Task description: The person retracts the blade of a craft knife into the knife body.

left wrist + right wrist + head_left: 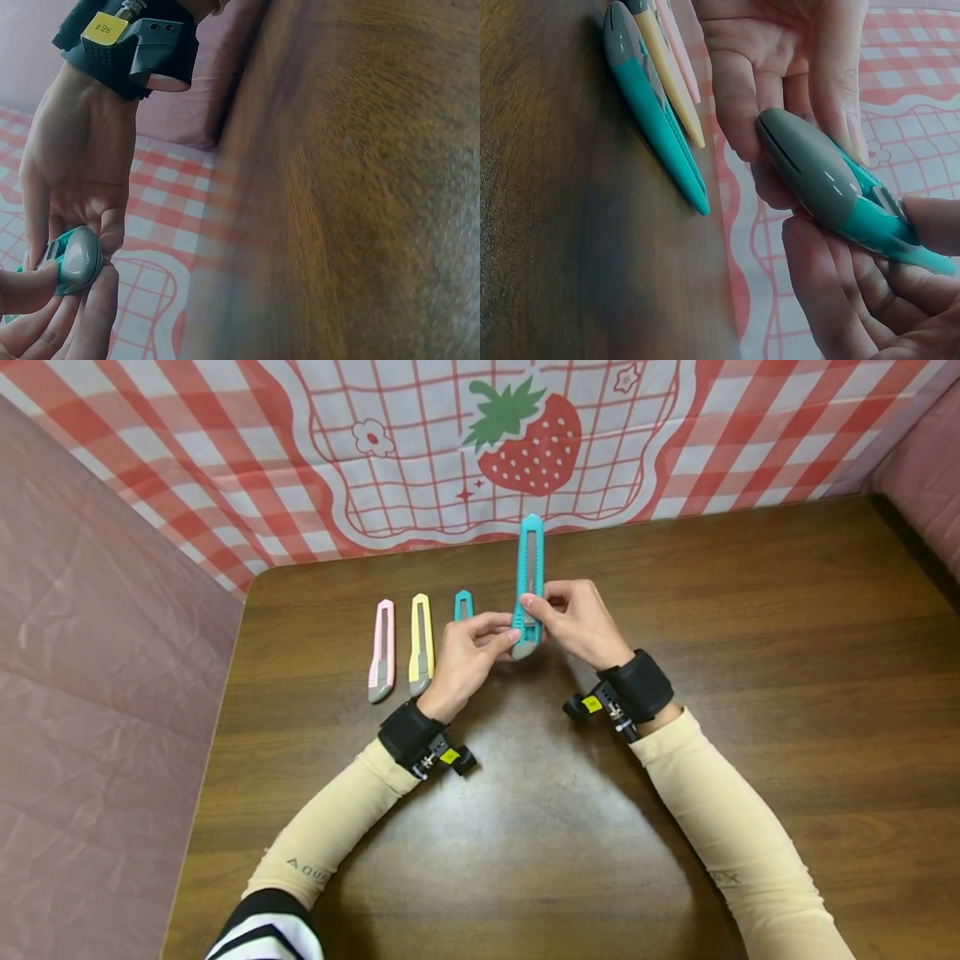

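Observation:
Both hands hold one teal box cutter (531, 556) with a grey end cap, raised over the table and pointing away from me. My left hand (467, 662) pinches its lower end near the cap between thumb and fingers. Higher up, my right hand (587, 625) grips the body, its thumb lying over the slider area. In the right wrist view the grey cap (810, 165) faces the camera, with fingers of both hands around the cutter. A second teal box cutter (464, 603) lies on the table, partly hidden behind my left hand in the head view.
Left of the hands, a yellow box cutter (422, 643) and a pink box cutter (382, 652) lie side by side on the brown wooden table (787, 693). A checked cloth with a strawberry print (532, 447) hangs along the back edge.

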The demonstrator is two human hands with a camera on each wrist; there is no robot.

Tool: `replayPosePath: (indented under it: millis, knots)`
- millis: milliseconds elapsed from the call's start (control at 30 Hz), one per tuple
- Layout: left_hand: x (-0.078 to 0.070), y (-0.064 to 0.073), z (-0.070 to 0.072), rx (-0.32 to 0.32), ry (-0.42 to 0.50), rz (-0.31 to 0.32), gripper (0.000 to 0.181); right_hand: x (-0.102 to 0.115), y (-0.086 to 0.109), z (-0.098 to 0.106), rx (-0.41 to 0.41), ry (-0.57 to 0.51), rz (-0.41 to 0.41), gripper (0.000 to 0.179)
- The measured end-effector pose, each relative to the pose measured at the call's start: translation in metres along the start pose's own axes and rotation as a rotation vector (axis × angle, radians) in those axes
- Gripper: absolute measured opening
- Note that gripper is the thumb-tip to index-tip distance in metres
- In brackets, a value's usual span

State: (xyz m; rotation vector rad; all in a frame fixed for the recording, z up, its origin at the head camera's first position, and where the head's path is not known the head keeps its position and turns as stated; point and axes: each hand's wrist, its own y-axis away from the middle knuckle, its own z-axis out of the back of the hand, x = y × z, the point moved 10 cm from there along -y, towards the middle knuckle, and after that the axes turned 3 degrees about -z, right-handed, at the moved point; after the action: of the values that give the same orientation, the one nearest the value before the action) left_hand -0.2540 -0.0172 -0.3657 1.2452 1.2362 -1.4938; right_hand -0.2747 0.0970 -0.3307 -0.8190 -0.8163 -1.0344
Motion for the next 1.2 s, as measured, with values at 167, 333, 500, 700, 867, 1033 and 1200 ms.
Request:
replayPosePath:
  millis: [167, 333, 500, 700, 867, 1033, 1200]
  knots:
    - [0.0, 0.0, 0.001, -0.008, -0.001, 0.011, 0.019, 0.009, 0.003, -0.002, 0.028, -0.009, -0.024, 0.017]
    - [0.0, 0.0, 0.001, -0.007, -0.002, 0.022, 0.02, 0.006, 0.002, -0.003, 0.038, -0.022, -0.043, 0.017]
    - [0.001, 0.0, 0.002, -0.01, -0.014, 0.019, 0.02, -0.001, 0.0, -0.005, 0.055, -0.086, -0.074, 0.019]
    - [0.0, -0.002, 0.003, -0.022, -0.03, -0.004, 0.02, -0.013, -0.005, -0.005, 0.034, -0.116, -0.045, 0.02]
    - [-0.002, -0.001, 0.004, -0.027, -0.033, -0.022, 0.02, 0.0, -0.001, -0.002, 0.008, -0.126, -0.026, 0.018]
    - [-0.003, -0.002, 0.005, -0.024, -0.027, -0.029, 0.02, -0.023, -0.008, -0.002, -0.021, -0.168, -0.049, 0.019]
    - [-0.003, -0.002, 0.006, -0.027, -0.029, -0.024, 0.02, -0.035, -0.011, -0.002, -0.03, -0.21, -0.057, 0.021]
